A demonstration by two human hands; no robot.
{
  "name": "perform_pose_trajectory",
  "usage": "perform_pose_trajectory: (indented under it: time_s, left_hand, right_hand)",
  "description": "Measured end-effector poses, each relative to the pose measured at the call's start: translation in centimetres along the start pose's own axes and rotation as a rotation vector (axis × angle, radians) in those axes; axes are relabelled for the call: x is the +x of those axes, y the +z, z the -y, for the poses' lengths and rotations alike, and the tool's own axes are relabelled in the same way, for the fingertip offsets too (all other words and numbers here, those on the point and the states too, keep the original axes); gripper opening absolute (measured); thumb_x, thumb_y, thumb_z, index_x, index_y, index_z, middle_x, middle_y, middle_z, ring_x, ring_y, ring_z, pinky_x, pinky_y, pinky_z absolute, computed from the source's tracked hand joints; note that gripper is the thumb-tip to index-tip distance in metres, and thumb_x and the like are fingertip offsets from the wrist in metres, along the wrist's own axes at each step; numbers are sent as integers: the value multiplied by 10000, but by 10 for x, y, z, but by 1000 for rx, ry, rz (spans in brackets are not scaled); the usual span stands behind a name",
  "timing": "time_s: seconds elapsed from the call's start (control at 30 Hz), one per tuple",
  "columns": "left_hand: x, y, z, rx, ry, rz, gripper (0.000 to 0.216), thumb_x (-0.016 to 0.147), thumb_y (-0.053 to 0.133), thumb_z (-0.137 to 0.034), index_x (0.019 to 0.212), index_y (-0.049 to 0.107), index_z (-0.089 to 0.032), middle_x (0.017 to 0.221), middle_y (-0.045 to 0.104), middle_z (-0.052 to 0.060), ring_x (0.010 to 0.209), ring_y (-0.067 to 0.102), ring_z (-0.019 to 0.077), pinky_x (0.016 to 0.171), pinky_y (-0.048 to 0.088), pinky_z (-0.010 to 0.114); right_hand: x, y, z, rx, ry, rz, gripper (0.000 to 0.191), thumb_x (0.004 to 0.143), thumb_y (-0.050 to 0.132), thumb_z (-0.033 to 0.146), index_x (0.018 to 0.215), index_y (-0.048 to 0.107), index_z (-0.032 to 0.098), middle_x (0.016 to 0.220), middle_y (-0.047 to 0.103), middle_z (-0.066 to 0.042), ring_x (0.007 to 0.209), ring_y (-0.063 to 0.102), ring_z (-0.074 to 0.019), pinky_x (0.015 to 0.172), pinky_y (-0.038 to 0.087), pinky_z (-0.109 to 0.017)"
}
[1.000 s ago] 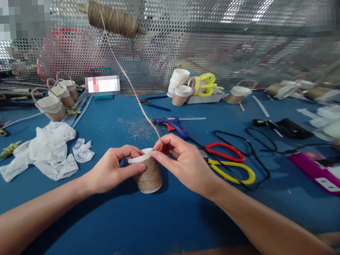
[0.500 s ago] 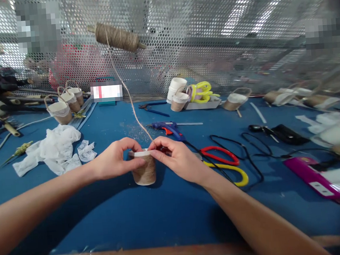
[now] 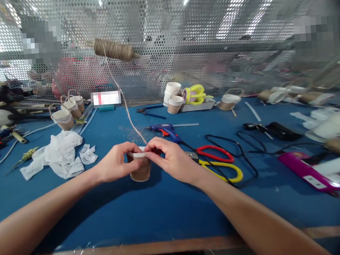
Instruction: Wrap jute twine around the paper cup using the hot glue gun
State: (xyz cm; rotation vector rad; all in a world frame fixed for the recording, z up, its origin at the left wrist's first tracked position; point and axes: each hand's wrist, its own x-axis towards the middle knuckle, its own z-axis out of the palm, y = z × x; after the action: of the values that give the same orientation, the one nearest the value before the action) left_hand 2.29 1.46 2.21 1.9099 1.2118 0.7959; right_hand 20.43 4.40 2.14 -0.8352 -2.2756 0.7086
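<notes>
A small paper cup [image 3: 140,174] wrapped in brown twine, with a white rim, stands at the middle front of the blue table. My left hand [image 3: 114,162] is closed on its left side, fingers at the rim and thumb on the outer wall. At the right of the rim, my right hand [image 3: 173,158] pinches a strand of twine [image 3: 127,111] with thumb and fingertips. That strand runs slackly up to a twine spool [image 3: 113,50] on a stick at the mesh wall. The fingertips partly hide where twine and rim meet.
Beyond my hands lie a blue glue gun [image 3: 166,131] and pliers [image 3: 152,113]. Scissors [image 3: 239,174] and a black cord lie right, near a purple power strip [image 3: 299,169]. White lace [image 3: 63,150] is left. Finished-looking handled cups [image 3: 63,120] stand at the back.
The whole view has shifted a little with my head. Both hands keep the same hold at the cup's rim, and the twine still runs to the spool.
</notes>
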Motion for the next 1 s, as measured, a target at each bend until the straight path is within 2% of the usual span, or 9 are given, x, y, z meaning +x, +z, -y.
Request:
perform_pose_trajectory:
  time_s: [0.2, 0.53, 0.77, 1.0]
  left_hand:
    - [0, 1, 4, 13, 17, -29, 93, 717, 512, -223, 726, 547, -137, 691, 570, 8, 639, 492, 117, 620, 420, 243]
    - [-1, 1, 2, -25, -4, -8, 66, 703, 500, -201, 699, 529, -143, 672, 545, 0, 631, 475, 116, 619, 403, 245]
    - [0, 1, 3, -18, -12, -12, 54, 699, 498, -190, 707, 528, -146, 703, 576, 11, 647, 488, 121, 630, 414, 252]
    - [1, 0, 4, -45, -21, -9, 40, 695, 500, -173, 710, 527, -148, 688, 549, -3, 636, 482, 114, 618, 405, 238]
  right_hand:
    - [-1, 2, -1, 11, -24, -26, 50, 854, 511, 182, 814, 542, 183, 800, 545, -19, 744, 520, -132, 679, 431, -275]
    - [-2, 7, -3, 0, -84, -82, 58, 864, 502, 201, 846, 550, 175, 826, 562, -43, 781, 538, -143, 712, 456, -294]
    - [-2, 9, -8, 26, -74, -136, 134, 859, 498, 223, 977, 549, 184, 966, 576, -82, 865, 566, -167, 686, 494, -302]
    - [-2, 10, -10, 47, -80, -136, 97, 858, 499, 195, 930, 563, 179, 930, 580, -74, 880, 568, -161, 783, 475, -320]
